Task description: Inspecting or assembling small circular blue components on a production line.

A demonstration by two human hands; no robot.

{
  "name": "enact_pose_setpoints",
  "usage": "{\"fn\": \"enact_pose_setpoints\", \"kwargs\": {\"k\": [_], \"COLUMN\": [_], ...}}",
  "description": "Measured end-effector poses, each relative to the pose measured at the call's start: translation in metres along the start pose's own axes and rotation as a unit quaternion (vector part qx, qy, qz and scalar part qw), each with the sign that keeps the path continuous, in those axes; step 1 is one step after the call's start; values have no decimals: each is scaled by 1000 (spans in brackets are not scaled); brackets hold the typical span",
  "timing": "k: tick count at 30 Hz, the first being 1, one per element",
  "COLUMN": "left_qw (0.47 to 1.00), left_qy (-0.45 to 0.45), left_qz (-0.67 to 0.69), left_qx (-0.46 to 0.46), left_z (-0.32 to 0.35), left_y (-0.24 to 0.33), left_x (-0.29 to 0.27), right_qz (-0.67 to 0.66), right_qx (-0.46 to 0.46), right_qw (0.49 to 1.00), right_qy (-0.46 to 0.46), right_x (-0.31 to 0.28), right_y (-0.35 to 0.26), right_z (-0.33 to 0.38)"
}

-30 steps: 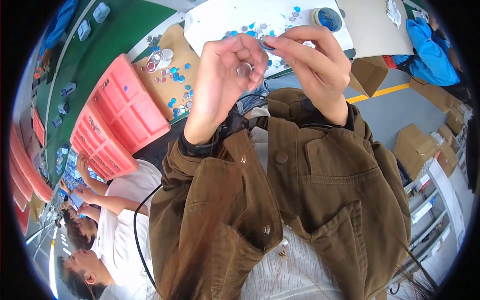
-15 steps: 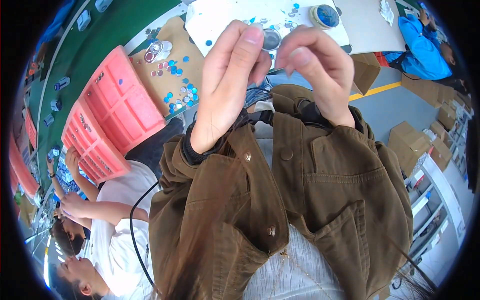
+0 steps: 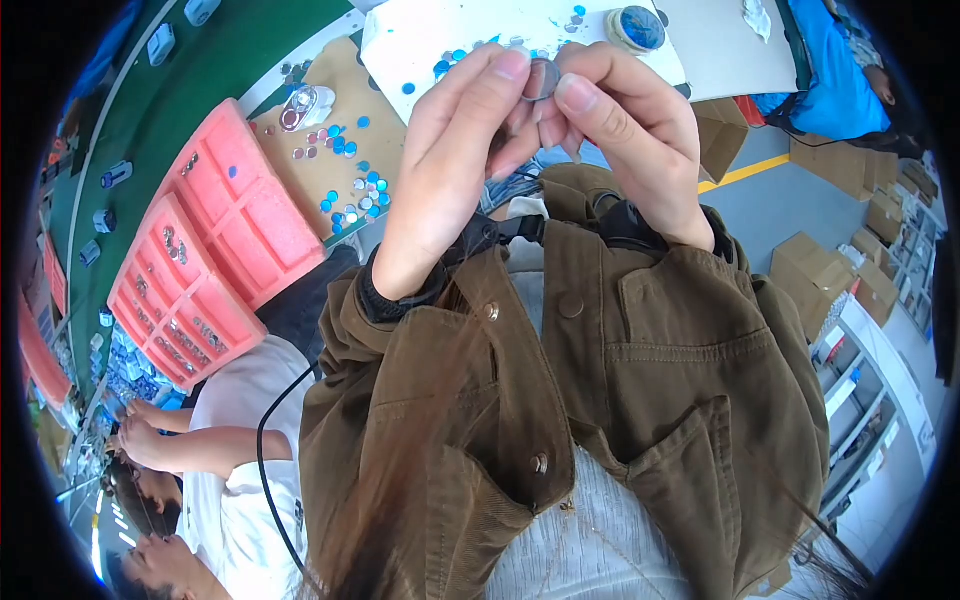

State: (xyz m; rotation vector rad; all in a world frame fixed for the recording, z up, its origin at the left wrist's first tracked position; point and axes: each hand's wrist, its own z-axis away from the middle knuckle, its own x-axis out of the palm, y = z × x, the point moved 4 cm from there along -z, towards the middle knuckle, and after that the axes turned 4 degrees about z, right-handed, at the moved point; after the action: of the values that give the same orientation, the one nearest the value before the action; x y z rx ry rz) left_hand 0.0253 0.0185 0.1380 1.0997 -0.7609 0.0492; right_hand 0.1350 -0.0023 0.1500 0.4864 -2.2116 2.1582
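Note:
A small round grey disc (image 3: pixel 541 80) with a shiny rim is held up before me, over the near edge of the white work surface. My left hand (image 3: pixel 455 150) pinches its left edge between thumb and fingers. From the other side, my right hand (image 3: pixel 635 125) has its thumb and forefinger closed at the disc's right edge. The fingers of both hands nearly meet below it, and they partly cover the disc. Several blue and silver discs (image 3: pixel 450 62) lie on the white sheet (image 3: pixel 395 50) beyond my left hand.
Brown paper (image 3: pixel 330 80) at left carries scattered blue, silver and pink discs (image 3: pixel 370 195) and a clear-and-white device (image 3: pixel 306 107). Pink compartment trays (image 3: pixel 235 190) stand beside a green conveyor (image 3: pixel 130 130). A round tub (image 3: pixel 637 30) sits far right. A person in white (image 3: pixel 240 430) works at left.
My right hand has moved left and closed in on the disc, its thumb and forefinger now at the disc's edge. The left hand keeps its pinch. The view has shifted slightly.

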Motion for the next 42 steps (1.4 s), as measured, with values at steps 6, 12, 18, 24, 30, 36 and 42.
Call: {"fn": "enact_pose_setpoints", "kwargs": {"k": [6,12,18,24,30,36,42], "left_qw": [999,1000,994,992,993,996,994], "left_qy": [-8,20,72,74,59,49,48], "left_qz": [38,-13,-71,-91,-91,-66,-79], "left_qx": [-20,0,38,56,49,45,56], "left_z": [-1,-3,-4,-3,-2,-3,-4], "left_y": [-4,-2,-2,-6,-3,0,-6], "left_x": [-5,-4,-4,-6,-2,-1,-4], "right_qz": [7,23,116,179,189,161,200], "right_qx": [31,20,24,19,9,-15,-2], "right_qw": [999,999,991,981,980,985,977], "right_qy": [-17,26,58,67,63,64,76], "right_x": [0,2,-5,-6,-6,-4,-5], "right_y": [-1,-3,-3,-3,-6,-6,-6], "right_z": [-1,-2,0,2,4,1,1]}}
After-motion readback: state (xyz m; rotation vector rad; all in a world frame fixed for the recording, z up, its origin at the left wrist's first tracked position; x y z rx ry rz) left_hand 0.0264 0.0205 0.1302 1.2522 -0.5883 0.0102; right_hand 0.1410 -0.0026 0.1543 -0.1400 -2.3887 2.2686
